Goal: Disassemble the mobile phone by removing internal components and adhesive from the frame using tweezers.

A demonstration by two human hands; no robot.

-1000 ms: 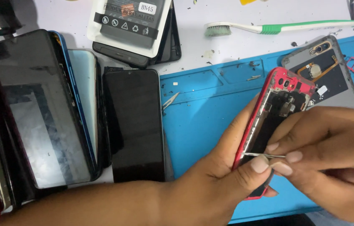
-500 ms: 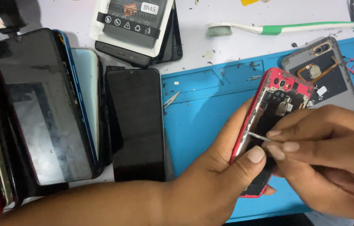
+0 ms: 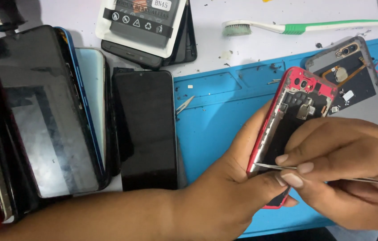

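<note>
The left forearm comes in from the near left, low across the scene, wrist slightly bent. The left hand [image 3: 238, 178] is cupped, fingers wrapped behind and thumb pressed over the front near edge. The right hand [image 3: 345, 169] enters from the right, fingers curled, thumb and forefinger pinched together just beside the left thumb, fingertips [image 3: 306, 168] pointing left

Two hands are in view, the left hand [image 3: 224, 187] and the right hand [image 3: 349, 174], with one pair of tweezers [image 3: 287, 168] and one opened red phone [image 3: 294, 120] at right of centre. One toothbrush [image 3: 305, 27] lies along the top edge, one grey back cover [image 3: 363, 89] at upper right, and one battery pack [image 3: 142, 22] at top centre. At least four dark phones fill the left half, among them one black phone [image 3: 146, 129]; the overlapping stack hides the exact number.
</note>
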